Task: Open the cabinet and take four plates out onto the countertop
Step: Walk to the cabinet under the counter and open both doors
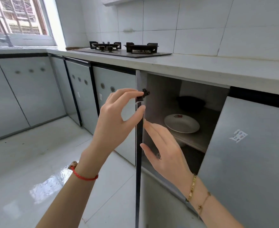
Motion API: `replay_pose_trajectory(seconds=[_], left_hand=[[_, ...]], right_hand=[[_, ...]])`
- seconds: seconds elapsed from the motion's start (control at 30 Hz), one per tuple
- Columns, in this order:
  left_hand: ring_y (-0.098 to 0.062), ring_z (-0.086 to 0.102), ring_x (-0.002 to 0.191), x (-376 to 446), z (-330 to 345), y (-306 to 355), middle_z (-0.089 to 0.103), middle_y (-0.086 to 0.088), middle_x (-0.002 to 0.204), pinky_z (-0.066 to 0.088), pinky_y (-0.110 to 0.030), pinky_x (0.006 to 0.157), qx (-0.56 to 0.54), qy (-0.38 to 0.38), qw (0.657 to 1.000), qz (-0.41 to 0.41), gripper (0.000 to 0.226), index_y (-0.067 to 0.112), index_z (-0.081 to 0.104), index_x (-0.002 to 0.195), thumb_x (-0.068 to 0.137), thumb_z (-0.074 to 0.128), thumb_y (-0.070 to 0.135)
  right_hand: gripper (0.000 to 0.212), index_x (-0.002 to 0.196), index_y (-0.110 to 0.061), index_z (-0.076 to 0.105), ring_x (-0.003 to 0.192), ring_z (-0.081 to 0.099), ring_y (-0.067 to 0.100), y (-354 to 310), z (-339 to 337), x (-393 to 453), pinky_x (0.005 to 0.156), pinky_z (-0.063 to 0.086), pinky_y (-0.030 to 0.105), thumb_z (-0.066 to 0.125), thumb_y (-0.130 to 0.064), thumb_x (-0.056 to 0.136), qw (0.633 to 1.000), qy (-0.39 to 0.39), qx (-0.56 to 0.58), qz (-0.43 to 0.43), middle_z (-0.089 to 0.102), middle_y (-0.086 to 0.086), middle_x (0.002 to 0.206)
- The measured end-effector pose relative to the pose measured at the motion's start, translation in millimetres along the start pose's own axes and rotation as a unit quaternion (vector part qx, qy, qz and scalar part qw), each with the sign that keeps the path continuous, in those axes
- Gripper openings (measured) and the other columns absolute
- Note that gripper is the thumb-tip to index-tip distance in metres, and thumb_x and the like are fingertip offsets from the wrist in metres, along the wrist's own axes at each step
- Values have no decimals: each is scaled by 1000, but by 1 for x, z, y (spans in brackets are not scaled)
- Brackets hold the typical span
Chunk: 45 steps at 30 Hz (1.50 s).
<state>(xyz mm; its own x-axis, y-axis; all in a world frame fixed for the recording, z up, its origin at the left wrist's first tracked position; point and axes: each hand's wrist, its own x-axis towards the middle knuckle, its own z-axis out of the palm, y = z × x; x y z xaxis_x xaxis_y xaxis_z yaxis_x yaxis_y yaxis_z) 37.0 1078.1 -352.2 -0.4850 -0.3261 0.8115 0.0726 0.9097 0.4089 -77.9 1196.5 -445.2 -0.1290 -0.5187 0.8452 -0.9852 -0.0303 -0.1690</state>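
Note:
The cabinet door [138,162] stands swung out towards me, seen edge-on as a thin dark strip. My left hand [117,119] pinches its top corner between thumb and fingers. My right hand [165,148] is just right of the door edge with fingers spread, inside the opening and holding nothing. On the cabinet shelf [196,143] lies a white plate [182,123] with a small red mark on its rim. Behind it sits a dark pot or bowl [191,103]. The white countertop [217,68] runs above the cabinet.
A black two-burner gas stove [124,49] sits on the countertop to the left. A closed grey door [250,153] with a sticker is to the right of the opening. More closed doors line the left side, with a faucet [3,30] by the window.

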Motion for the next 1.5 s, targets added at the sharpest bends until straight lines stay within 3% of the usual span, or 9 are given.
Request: replay_pose_trajectory(seconds=[0.23, 0.53, 0.63, 0.73, 1.03, 1.17, 1.3, 1.37, 1.5], left_hand=[[-11, 60, 111, -14, -51, -39, 68, 5, 112, 48, -28, 98, 96, 73, 993, -7, 25, 13, 68, 115, 91, 63, 18], [-8, 48, 116, -5, -100, -104, 60, 11, 113, 30, -4, 98, 209, 47, 976, -40, 27, 15, 60, 121, 95, 51, 13], [-12, 45, 123, -2, -113, -126, 56, 14, 118, 31, -11, 101, 220, 25, 973, -66, 33, 18, 56, 127, 95, 51, 13], [-16, 43, 126, 4, -123, -146, 60, 6, 124, 34, -22, 103, 237, 11, 967, -91, 36, 20, 54, 132, 96, 53, 18], [-17, 43, 127, 20, -134, -183, 60, 4, 127, 32, -23, 99, 251, -7, 960, -124, 37, 25, 52, 132, 95, 56, 20], [-17, 43, 127, 21, -134, -184, 60, 3, 127, 34, -24, 100, 254, -2, 959, -127, 37, 25, 51, 132, 95, 56, 19], [-19, 44, 126, 18, -128, -171, 63, 0, 121, 42, -39, 103, 265, 26, 957, -120, 35, 23, 54, 129, 95, 56, 20], [-20, 44, 126, 15, -121, -160, 63, 2, 119, 41, -45, 103, 294, 50, 949, -104, 34, 22, 56, 128, 94, 57, 20], [-19, 44, 129, 9, -101, -140, 60, 4, 128, 36, -43, 110, 308, 88, 945, -61, 34, 18, 56, 129, 94, 57, 19]], right_hand=[[56, 144, -13, 40, 135, 41, 7, -25, 64, 32, 112, 35, 24, 56, -34, 94, 995, -40, 74, -51, 48, -3, 144], [60, 147, -18, 34, 140, 32, 7, -46, 132, 83, 115, 33, 30, 55, -35, 94, 988, -87, 79, -96, 41, -6, 150], [70, 151, -21, 22, 145, 22, 10, -50, 154, 97, 117, 28, 34, 55, -39, 92, 986, -115, 54, -108, 30, -7, 155], [77, 153, -23, 12, 148, 10, 12, -53, 175, 108, 119, 21, 36, 54, -43, 91, 983, -145, 45, -103, 15, -8, 160], [83, 153, -25, 0, 149, -3, 16, -59, 210, 131, 121, 16, 46, 53, -42, 92, 975, -206, 60, -61, 1, -8, 162], [82, 152, -25, 0, 149, -5, 15, -60, 209, 134, 120, 12, 42, 52, -42, 92, 974, -213, 52, -61, 0, -9, 161], [77, 153, -25, 6, 149, -1, 15, -58, 191, 131, 119, 10, 40, 52, -41, 92, 976, -198, 58, -69, 7, -9, 161], [73, 152, -22, 14, 148, 8, 16, -54, 177, 126, 119, 14, 38, 52, -38, 92, 979, -183, 58, -64, 19, -6, 159], [54, 142, -15, 39, 141, 30, 16, -35, 143, 109, 118, 26, 38, 53, -34, 93, 986, -161, 34, -39, 45, -1, 145]])
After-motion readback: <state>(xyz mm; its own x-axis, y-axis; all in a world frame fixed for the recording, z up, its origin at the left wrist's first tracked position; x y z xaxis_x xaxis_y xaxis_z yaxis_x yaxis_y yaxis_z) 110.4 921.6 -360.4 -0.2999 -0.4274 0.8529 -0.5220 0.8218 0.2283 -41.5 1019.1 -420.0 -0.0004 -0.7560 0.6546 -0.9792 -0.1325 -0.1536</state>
